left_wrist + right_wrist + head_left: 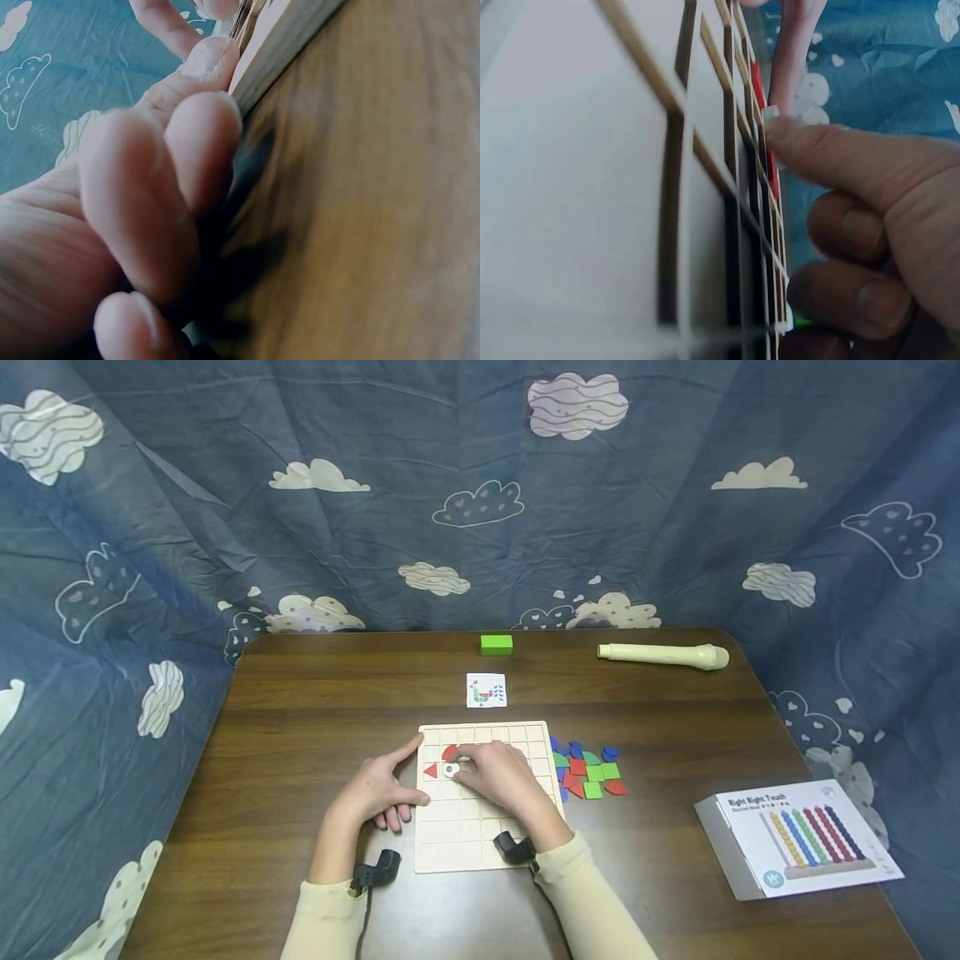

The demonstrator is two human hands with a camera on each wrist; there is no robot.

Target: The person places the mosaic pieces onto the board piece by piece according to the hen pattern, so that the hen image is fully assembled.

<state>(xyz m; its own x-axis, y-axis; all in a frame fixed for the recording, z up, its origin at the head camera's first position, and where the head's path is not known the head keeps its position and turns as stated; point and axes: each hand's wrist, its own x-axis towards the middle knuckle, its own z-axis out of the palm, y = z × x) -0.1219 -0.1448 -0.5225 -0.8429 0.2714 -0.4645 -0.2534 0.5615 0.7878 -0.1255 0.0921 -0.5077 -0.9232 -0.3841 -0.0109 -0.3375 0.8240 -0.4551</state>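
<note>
My right hand point(498, 772) reaches over the pale gridded wooden board point(480, 856) and pinches a small white tile with a dark round mark point(451, 770). In the right wrist view the tile's white edge point(771, 112) shows by the fingertip. Beside it on the board lie a red triangle point(430, 771) and a red curved piece point(448, 752), the latter partly covered by fingers. My left hand point(378, 789) rests against the board's left edge, index finger and thumb spread along it. In the left wrist view its other fingers point(135, 202) hang loosely bent, holding nothing.
Red, green and blue flat pieces point(592, 772) lie heaped right of the board. Behind it are a picture card point(486, 691) and a green block point(497, 646). A cream microphone-shaped stick point(663, 655) lies back right; a white bead-toy box point(802, 839) stands front right.
</note>
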